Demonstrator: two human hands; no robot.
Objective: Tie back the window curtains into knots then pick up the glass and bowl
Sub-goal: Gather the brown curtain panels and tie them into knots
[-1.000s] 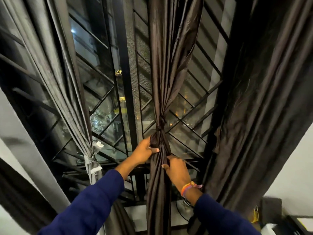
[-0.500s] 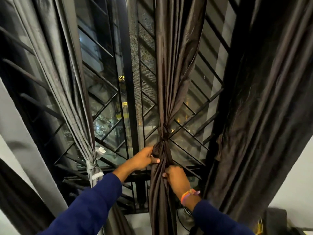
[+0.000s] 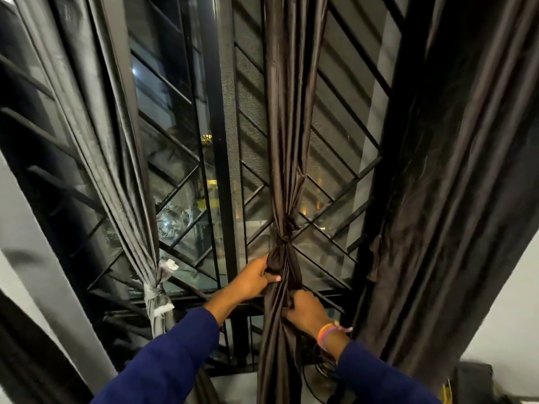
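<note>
At the middle of the window, the left hand (image 3: 253,277) grips the bulge of dark cloth just under the knot (image 3: 284,243), thumb laid across the folds. The right hand (image 3: 304,306), just below and to the right, has its fingers curled round the hanging tail of the same middle curtain (image 3: 287,126); a coloured wristband (image 3: 328,333) sits above its blue sleeve. The knot looks formed but loose, so this is probably the tightening step.

The risks, as I judge them: the cloth is glossy and likely slippery, so an uneven pull between the two hands could let the knot slide down or open once released. A hard downward tug could also strain the curtain at its top fixing, which is out of view. The tail hangs close to the window grille (image 3: 186,182), where a fold might catch on the bars.

Further out, the left curtain (image 3: 116,170) is already gathered and bound low down with a pale tie (image 3: 154,290). The right curtain (image 3: 455,185) hangs full and untied, so it is probably next. Beyond the grille are night lights through the glass panes. A pale wall (image 3: 507,330) flanks the window on the right. The glass and bowl are not in view, nor is any worktop.
</note>
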